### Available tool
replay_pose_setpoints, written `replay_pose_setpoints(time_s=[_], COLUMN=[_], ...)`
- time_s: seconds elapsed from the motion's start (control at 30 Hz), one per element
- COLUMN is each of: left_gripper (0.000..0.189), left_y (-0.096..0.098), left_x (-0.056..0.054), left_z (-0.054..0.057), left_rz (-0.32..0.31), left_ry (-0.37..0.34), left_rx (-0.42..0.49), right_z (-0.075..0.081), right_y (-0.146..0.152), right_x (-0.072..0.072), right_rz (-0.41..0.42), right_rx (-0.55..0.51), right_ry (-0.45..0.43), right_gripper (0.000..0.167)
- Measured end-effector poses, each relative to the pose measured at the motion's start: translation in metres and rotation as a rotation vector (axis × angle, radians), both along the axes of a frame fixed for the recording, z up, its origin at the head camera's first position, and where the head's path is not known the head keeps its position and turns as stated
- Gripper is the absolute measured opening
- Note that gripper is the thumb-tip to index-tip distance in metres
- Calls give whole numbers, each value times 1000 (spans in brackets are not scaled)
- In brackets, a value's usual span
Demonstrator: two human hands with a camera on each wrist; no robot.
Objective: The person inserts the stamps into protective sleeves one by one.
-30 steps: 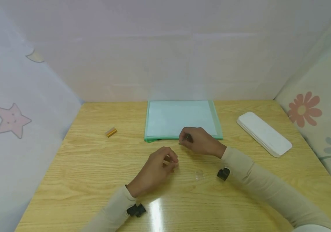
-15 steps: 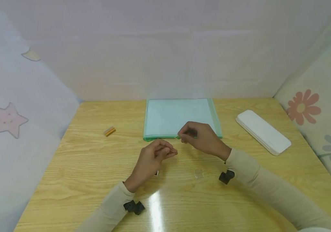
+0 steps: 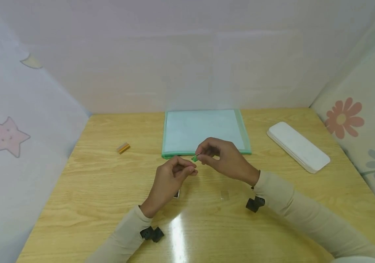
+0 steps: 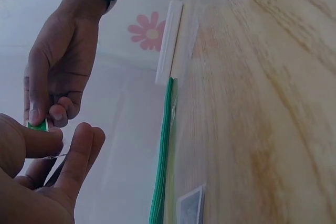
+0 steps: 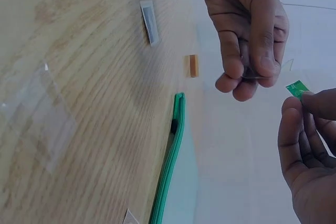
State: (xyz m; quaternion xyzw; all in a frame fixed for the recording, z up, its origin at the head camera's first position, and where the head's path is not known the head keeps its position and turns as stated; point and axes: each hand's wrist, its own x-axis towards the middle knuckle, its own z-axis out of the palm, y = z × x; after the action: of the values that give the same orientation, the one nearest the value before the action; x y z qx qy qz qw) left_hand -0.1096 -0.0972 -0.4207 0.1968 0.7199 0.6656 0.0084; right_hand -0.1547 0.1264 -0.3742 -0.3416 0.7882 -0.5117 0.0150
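My right hand [image 3: 221, 159] pinches a small flat green piece with a pale edge [image 5: 297, 88] between thumb and fingertips, above the table. Just left of it, my left hand [image 3: 174, 179] pinches a thin clear plastic piece [image 5: 253, 77] between thumb and fingers; its faint edge shows in both wrist views. The green piece sits close to the left fingertips in the head view. Below the left hand, a small dark rectangle with a white border [image 5: 149, 23] lies on the table. A clear plastic square [image 3: 224, 195] lies flat on the wood to the right.
A pale folder with green edging [image 3: 203, 131] lies at the back middle. A white oblong case [image 3: 298, 147] is at the right. A small orange-brown striped piece [image 3: 123, 148] lies at the left. Walls with printed fabric enclose the table [image 3: 85, 204].
My right hand has moved left, bringing the green piece to the left fingertips. The left hand has shifted slightly up and left, and the dark rectangle beneath it has come into view.
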Motion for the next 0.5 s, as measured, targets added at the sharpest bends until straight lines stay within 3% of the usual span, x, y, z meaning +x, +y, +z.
replay_pose_setpoints(time_s=[0.23,0.5], left_gripper=[11,12], left_y=[1,1], left_x=[3,2], left_z=[4,4], left_rz=[53,75], left_ry=[-13,45], left_rx=[-49,-107], right_z=[29,26], right_y=[-12,-14], right_x=[21,20], right_rz=[-26,-9], right_rx=[-15,-33], right_ry=[-37,-47], right_gripper=[8,8])
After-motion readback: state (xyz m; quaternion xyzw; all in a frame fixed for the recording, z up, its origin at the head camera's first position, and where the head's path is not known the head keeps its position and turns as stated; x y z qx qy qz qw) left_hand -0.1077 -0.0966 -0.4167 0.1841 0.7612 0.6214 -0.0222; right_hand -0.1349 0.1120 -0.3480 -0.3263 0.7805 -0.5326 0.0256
